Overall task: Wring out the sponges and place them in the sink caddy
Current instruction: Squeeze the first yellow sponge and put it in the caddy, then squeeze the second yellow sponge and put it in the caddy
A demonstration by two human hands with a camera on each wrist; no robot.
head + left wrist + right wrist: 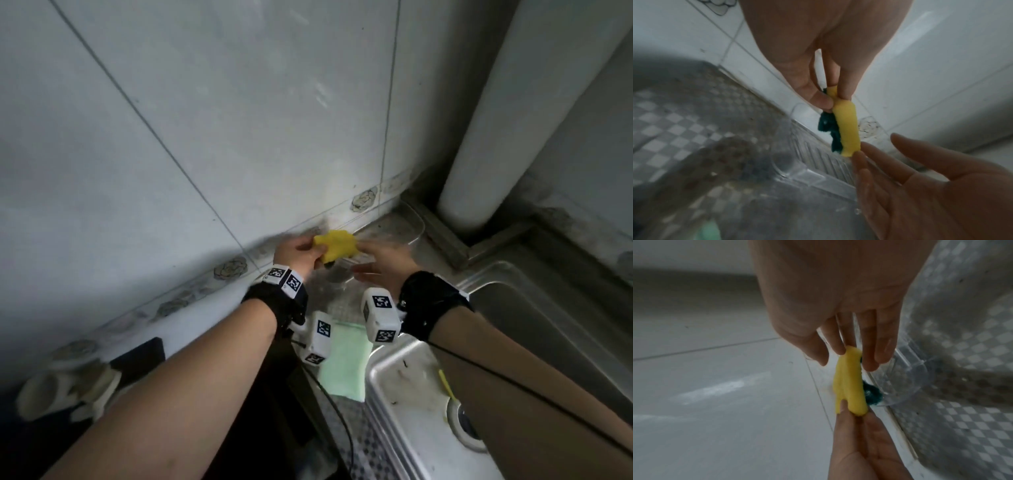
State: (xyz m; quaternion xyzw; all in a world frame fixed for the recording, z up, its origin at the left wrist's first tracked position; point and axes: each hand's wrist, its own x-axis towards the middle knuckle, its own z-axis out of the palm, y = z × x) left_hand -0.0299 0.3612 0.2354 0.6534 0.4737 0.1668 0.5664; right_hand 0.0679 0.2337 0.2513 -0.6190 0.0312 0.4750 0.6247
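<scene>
A yellow sponge with a dark green scouring side is held up by the tiled wall, just above a clear plastic caddy. My left hand pinches one end of the sponge between thumb and fingers. My right hand is open, and its straight fingertips touch the other end of the sponge. In the wrist views the caddy lies right below the sponge, and its ribbed floor shows nothing inside.
A steel sink with a drain sits at the lower right, with a thin yellow item in its near basin. A pale green cloth lies on the checkered counter. A white pipe stands in the corner.
</scene>
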